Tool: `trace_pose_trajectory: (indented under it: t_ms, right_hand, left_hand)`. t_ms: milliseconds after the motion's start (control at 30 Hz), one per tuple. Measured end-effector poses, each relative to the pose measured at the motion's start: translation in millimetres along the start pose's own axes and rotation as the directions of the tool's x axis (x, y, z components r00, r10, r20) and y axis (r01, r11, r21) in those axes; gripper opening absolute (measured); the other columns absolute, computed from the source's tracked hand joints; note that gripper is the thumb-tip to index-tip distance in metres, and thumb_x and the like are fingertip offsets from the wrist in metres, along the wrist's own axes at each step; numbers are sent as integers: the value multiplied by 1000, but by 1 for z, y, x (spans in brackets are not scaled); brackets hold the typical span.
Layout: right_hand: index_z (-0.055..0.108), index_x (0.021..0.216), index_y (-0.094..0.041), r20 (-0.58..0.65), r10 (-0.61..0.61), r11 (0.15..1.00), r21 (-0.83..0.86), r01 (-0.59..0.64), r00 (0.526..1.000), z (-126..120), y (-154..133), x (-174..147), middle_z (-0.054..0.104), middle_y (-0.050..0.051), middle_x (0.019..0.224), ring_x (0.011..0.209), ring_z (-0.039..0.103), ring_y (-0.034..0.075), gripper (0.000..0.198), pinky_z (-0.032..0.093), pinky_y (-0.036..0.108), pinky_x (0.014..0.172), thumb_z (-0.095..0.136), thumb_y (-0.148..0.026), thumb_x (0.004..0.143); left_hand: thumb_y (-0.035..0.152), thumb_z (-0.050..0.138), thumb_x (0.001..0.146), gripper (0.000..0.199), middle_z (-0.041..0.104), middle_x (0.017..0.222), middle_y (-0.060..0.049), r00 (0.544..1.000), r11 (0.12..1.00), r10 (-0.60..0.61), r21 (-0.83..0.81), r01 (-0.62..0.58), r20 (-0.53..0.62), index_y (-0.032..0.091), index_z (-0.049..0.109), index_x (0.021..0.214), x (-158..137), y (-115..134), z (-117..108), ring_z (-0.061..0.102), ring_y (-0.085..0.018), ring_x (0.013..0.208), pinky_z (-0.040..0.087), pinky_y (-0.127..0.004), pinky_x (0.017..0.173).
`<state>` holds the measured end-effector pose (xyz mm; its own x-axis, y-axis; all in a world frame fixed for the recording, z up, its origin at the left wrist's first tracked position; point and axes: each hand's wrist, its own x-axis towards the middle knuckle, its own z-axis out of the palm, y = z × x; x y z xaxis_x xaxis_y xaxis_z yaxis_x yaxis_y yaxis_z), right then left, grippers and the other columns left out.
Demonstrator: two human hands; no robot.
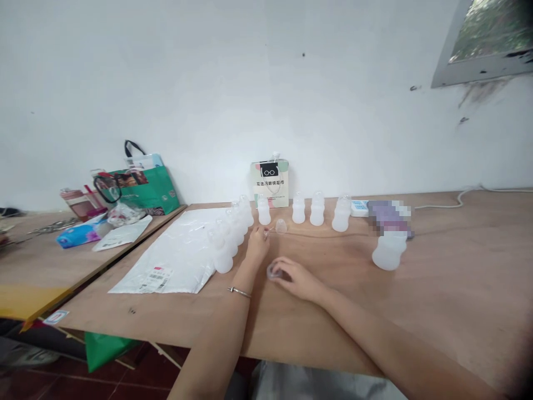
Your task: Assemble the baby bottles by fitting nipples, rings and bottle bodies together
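Note:
My left hand [259, 240] reaches forward over the table, fingers pinched on a small clear piece whose kind I cannot make out. Just beyond it a clear domed cap [281, 226] rests on the tabletop. Nearer to me, my right hand [293, 276] curls its thumb and fingers around a clear round cap [273, 271] close to the wood. A row of frosted white baby bottles with clear domed tops [224, 258] runs beside my left hand. One more bottle [264, 213] stands behind that hand. Off to the right is a frosted bottle [388, 255], its top blurred out.
Several bottles [317, 211] stand along the wall, near a paper bag [270, 194]. A white plastic mailer [166, 250] lies left. A blurred purple object [387, 215] and a white box [359, 208] sit right. A green bag [154, 186] occupies the adjoining table.

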<state>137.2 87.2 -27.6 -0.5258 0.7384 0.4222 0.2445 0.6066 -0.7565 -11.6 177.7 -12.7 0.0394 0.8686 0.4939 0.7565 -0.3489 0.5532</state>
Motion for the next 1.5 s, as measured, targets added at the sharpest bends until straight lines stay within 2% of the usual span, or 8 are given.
trace_pose_trajectory:
  t_ms: [67, 167, 333, 600, 933, 1100, 1367, 1500]
  right_hand:
    - [61, 75, -19, -165, 246, 918, 355, -175, 955, -8, 9, 4, 63, 2, 86, 81, 57, 15, 8, 43, 31, 81, 63, -26, 72]
    - [60, 72, -20, -228, 589, 557, 810, -185, 775, -30, 22, 8, 65, 0, 78, 78, 60, 13, 3, 45, 26, 79, 62, -22, 72]
    - [59, 72, -19, -171, 724, 337, 933, -126, 668, -59, 35, 4, 67, 3, 75, 72, 63, 11, 20, 50, 22, 67, 42, -19, 83]
    - [62, 78, -16, -33, 688, 196, 970, -141, 725, -51, 29, 1, 68, 4, 75, 67, 63, 10, 16, 52, 19, 64, 47, -16, 82]
    - [62, 94, -12, 104, 550, 145, 965, -217, 829, -50, 20, -2, 68, 7, 92, 82, 63, 12, 19, 52, 20, 72, 48, -16, 82]
    - [60, 101, -13, 135, 446, 130, 968, -214, 885, -50, 19, -3, 68, 7, 91, 80, 64, 11, 21, 52, 21, 76, 47, -19, 84]
    - [61, 89, -16, 73, 532, 149, 972, -179, 843, -48, 25, -1, 69, 4, 85, 79, 64, 9, 16, 53, 20, 74, 45, -18, 86]
    - [63, 84, -18, 10, 551, 234, 958, -165, 835, -47, 29, -1, 69, 1, 80, 75, 64, 8, 21, 53, 18, 72, 51, -2, 76]
  left_hand:
    - [8, 51, 73, 19, 59, 94, -8, 1000, 998, 8, -63, -7, 9, 16, 57, 89, 1, 1, 1, 55, -18, 91, 44, -34, 83]
    - [10, 57, 70, 24, 63, 94, -7, 999, 985, 13, -175, -4, 48, 15, 59, 93, -1, 4, 6, 59, -17, 86, 47, -32, 81]
    - [21, 63, 71, 31, 66, 96, -6, 977, 932, 107, -361, -35, 182, 16, 60, 102, -12, 24, 9, 62, -15, 85, 49, -29, 78]
    - [45, 59, 72, 33, 67, 79, -6, 863, 876, 259, -482, -20, 435, 14, 62, 82, -30, 57, -7, 60, -14, 73, 47, -25, 66]
    - [36, 54, 78, 20, 56, 65, 2, 936, 926, 284, -311, -212, 209, 17, 52, 72, -28, 56, -6, 49, -9, 58, 38, -22, 56]
    - [32, 54, 78, 17, 51, 79, -2, 935, 897, 353, -296, -328, 33, 17, 51, 73, -29, 58, -4, 48, -12, 70, 40, -24, 63]
    - [34, 55, 78, 29, 58, 82, -2, 973, 871, 205, -473, -132, 106, 18, 45, 100, -32, 59, 9, 56, -13, 73, 45, -26, 66]
    - [37, 45, 84, 22, 62, 85, -3, 956, 907, 261, -372, -196, 131, 18, 56, 91, -36, 66, 4, 56, -14, 77, 44, -26, 71]
